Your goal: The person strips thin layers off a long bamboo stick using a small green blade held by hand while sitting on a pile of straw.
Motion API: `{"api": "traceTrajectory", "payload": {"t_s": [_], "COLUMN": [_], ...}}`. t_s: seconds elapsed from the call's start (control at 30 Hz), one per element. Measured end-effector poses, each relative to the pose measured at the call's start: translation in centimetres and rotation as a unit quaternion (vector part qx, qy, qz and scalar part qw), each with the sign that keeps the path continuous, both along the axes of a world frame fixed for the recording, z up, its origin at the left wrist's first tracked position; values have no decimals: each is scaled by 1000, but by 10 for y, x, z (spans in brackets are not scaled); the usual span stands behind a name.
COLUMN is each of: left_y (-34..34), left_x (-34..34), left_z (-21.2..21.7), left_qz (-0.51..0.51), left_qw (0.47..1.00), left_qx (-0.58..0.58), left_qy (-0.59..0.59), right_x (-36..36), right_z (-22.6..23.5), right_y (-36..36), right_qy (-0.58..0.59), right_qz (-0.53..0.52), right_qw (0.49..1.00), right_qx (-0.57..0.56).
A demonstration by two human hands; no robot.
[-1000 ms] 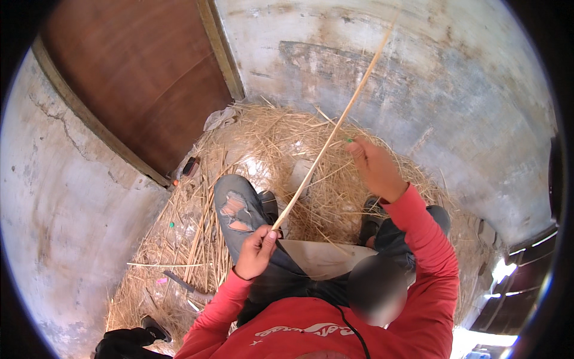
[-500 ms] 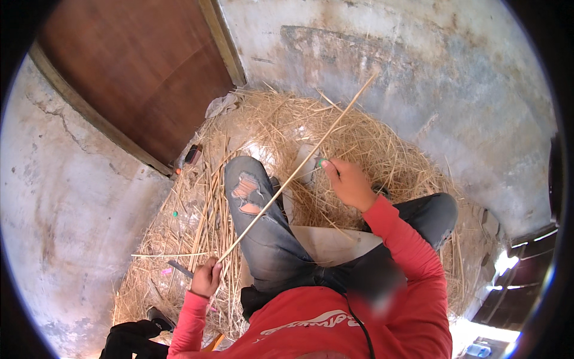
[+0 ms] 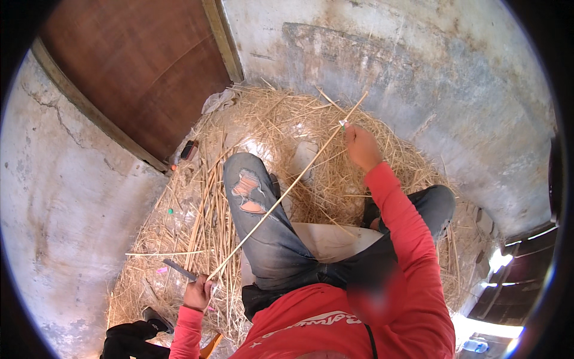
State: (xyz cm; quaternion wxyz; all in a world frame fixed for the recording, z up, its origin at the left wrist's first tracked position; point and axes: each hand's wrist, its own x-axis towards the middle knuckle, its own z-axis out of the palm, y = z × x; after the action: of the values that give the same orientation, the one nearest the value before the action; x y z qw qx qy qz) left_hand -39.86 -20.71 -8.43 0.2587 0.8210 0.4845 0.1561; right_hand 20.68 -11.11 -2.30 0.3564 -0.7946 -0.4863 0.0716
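Note:
A long, thin cane-like stick (image 3: 281,198) slants across my raised knee from lower left to upper right. Its near end is gripped by my left hand (image 3: 197,293), whose fingers are closed. Beside that hand juts a flat grey blade (image 3: 179,270); I cannot tell whether the hand also holds it. My right hand (image 3: 362,146) is closed near the far end of the stick. A small green thing with a bright tip (image 3: 344,124) pokes out of its fingers and meets the stick; its exact kind is too small to make out.
Loose straw and shavings (image 3: 394,149) cover the floor. Several long canes (image 3: 206,221) lie left of my knee. A brown door (image 3: 137,72) and worn plaster walls (image 3: 430,60) close in the corner. A pale block (image 3: 305,157) sits in the straw. Dark cloth (image 3: 128,340) lies at lower left.
My right hand has moved up and away along the stick, toward its far end, with the small green thing. My left hand has shifted slightly down toward me, and the stick with it.

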Motion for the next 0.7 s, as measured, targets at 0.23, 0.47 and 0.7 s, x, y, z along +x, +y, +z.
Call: {"api": "traceTrajectory", "payload": {"t_s": [0.23,0.47,0.7], "left_y": [13,14,21], "left_x": [-5,31,58], "left_z": [-13,-45,-43], "left_qz": [-15,-17,-51], "left_qw": [997,999,998], "left_qx": [54,-5,34], "left_qy": [49,32,-23], "right_x": [-10,-102,-88], "right_z": [-13,-71,-80], "right_y": [-2,-39,-47], "right_qy": [27,-10,71], "right_qz": [33,282,68], "right_qw": [999,949,986], "right_qx": [-22,-144,-134]}}
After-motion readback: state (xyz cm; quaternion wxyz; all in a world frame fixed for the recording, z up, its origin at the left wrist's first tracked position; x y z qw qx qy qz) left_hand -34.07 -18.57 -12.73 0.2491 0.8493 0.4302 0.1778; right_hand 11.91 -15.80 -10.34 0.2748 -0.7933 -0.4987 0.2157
